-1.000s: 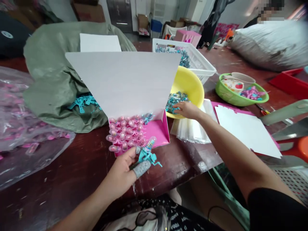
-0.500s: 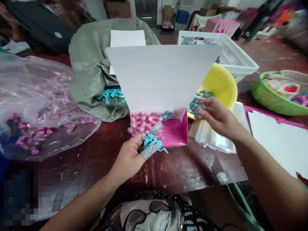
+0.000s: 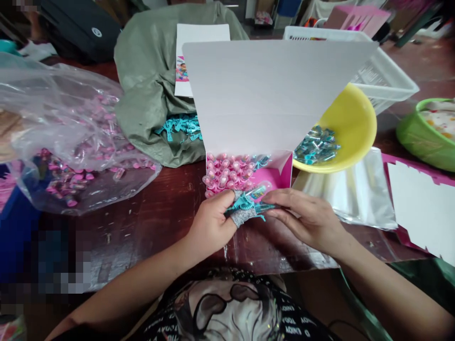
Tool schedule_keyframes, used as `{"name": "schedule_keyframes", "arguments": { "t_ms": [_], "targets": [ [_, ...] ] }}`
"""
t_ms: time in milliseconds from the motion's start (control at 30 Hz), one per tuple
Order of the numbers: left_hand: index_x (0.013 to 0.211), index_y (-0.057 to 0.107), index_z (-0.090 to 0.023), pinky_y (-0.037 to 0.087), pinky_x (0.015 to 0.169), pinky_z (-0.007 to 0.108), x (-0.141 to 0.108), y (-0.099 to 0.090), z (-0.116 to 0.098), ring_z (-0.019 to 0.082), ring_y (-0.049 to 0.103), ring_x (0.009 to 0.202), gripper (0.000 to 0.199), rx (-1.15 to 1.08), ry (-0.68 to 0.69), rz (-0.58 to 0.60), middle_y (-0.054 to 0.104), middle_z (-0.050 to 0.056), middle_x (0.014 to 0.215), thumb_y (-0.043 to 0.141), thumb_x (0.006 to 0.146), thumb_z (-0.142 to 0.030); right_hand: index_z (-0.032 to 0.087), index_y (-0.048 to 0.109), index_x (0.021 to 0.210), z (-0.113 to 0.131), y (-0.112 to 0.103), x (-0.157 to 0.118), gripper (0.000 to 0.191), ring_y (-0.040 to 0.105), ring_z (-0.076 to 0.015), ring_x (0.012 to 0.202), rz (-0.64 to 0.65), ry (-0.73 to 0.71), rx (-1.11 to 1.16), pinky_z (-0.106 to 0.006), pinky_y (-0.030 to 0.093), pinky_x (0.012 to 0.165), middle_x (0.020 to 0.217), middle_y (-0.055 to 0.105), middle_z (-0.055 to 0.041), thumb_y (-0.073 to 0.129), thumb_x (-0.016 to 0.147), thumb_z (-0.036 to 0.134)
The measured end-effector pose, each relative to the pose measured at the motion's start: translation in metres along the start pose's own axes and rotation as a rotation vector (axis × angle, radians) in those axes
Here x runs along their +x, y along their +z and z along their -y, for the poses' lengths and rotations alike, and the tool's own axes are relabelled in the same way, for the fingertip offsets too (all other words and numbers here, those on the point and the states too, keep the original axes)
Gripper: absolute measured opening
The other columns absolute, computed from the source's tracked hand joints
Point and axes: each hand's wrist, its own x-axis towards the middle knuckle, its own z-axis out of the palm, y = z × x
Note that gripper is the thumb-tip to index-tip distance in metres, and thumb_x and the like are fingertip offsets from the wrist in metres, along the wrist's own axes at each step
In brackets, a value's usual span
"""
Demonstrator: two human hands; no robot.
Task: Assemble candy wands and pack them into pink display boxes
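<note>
Where the wrapped fingers of the left hand [image 3: 216,222] pinch it, the teal toy [image 3: 245,202] lies between thumb and forefinger, before the pink box [image 3: 284,176]; the right hand's [image 3: 309,220] fingers pinch its side. Beyond sits the yellow bowl [image 3: 355,123].

So colour-wise, the open box [image 3: 280,176] is hot pink inside with a plain white lid [image 3: 273,94], and the little capsules [image 3: 223,177] in it are mostly pale pink, with a few turquoise-blue ones at the back. Toy [image 3: 247,202] in the fingers is turquoise with a clear top, and the finger wraps [image 3: 243,218] are speckled grey. Bowl [image 3: 355,128] is bright yellow, basket [image 3: 400,85] white, basin [image 3: 424,142] lime green, sack [image 3: 142,52] dull grey-green, table [image 3: 167,189] dark reddish brown. Shirt [image 3: 234,312] is black with white lettering and a sunglasses print, btw.
</note>
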Motion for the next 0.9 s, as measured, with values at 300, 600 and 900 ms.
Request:
{"name": "schedule_keyframes", "arguments": {
  "t_ms": [300, 600, 900],
  "targets": [
    [0.085, 0.065, -0.017, 0.043, 0.058, 0.024, 0.013, -0.007, -0.005, 0.011, 0.051, 0.060, 0.016, -0.170, -0.129, 0.213, 0.064, 0.000, 0.074, 0.064, 0.090, -0.032, 0.029, 0.048, 0.144, 0.000, -0.011, -0.008, 0.055, 0.072, -0.0159, 0.093, 0.077, 0.245, 0.338, -0.028, 0.062, 0.076, 0.124, 0.069, -0.0059, 0.067, 0.093, 0.026],
    [0.106, 0.069, -0.016, 0.055, 0.088, 0.037, 0.074, -0.013, -0.018, 0.022, 0.067, 0.100, 0.020, 0.314, 0.190, 0.264, 0.073, 0.009, 0.110, 0.055, 0.093, -0.023, 0.028, 0.068, 0.120, -0.034, -0.076, 0.018, 0.027, 0.071, -0.0205, 0.099, 0.123, 0.001, -0.208, -0.035, 0.057, 0.084, 0.113, 0.074, -0.0045, 0.060, 0.097, 0.039],
    [0.132, 0.061, -0.012, 0.032, 0.122, 0.043, 0.135, -0.013, 0.024, 0.025, 0.046, 0.141, 0.053, 0.892, 0.353, 0.394, 0.053, 0.011, 0.150, 0.050, 0.081, -0.007, 0.025, 0.070, 0.096, -0.085, -0.056, 0.055, 0.027, 0.066, -0.0197, 0.075, 0.470, 0.321, -0.893, -0.031, 0.023, 0.049, 0.102, 0.075, -0.0043, 0.049, 0.099, 0.041]
  ]
}}
